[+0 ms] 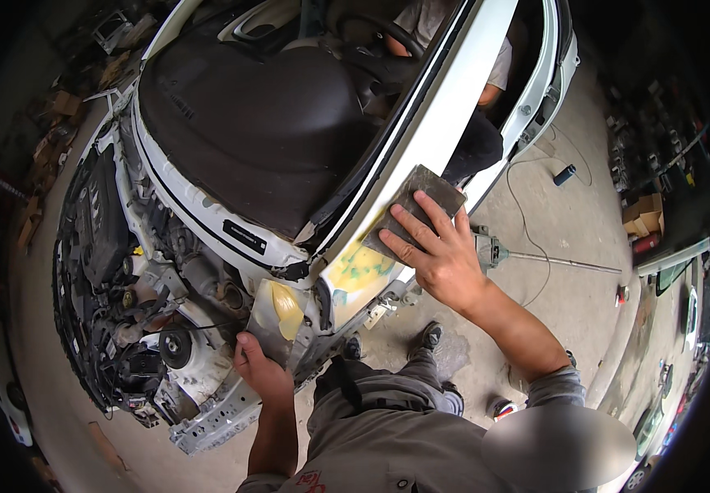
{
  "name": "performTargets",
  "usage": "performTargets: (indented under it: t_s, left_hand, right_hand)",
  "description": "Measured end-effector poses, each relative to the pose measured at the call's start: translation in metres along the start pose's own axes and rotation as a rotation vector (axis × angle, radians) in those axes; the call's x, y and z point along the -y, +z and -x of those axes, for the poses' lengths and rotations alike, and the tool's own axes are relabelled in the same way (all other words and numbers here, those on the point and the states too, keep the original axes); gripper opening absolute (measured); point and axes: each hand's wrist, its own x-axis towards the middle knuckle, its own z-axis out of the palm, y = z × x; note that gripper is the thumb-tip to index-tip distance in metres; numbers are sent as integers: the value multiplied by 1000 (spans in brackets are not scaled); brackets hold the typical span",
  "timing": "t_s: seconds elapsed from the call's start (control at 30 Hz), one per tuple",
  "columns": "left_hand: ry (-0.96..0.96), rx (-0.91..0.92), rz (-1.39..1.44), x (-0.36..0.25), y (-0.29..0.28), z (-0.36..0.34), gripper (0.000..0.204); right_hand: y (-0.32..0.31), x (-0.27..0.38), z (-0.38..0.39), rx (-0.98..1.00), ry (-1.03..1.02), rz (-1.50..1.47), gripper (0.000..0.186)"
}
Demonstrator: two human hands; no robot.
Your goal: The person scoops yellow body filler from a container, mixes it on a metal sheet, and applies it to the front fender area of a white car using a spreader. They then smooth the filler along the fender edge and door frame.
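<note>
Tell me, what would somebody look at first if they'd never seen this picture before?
Probably the white car, with its engine parts bare on the picture's left. Next, the right hand, its fingers over a dark block near the middle, just above a yellow-and-green patch. Then maybe another person, partly visible inside the car at the top.
</note>
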Motion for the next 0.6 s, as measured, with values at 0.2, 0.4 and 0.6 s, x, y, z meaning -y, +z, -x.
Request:
performTargets:
  t_s: [0.2,0.4,0.6]
  left_hand:
    - [11,-31,-12,6,-15,-8,46]
    - [-29,-65,20,3,-20,-7,46]
    - [-3,-67,-14,-3,-11,-2,45]
  right_hand:
    - [0,8,-1,87,86,30,61]
    - [28,-1,36,10,81,-43,53]
    - [45,-8,68,26,90,-61,59]
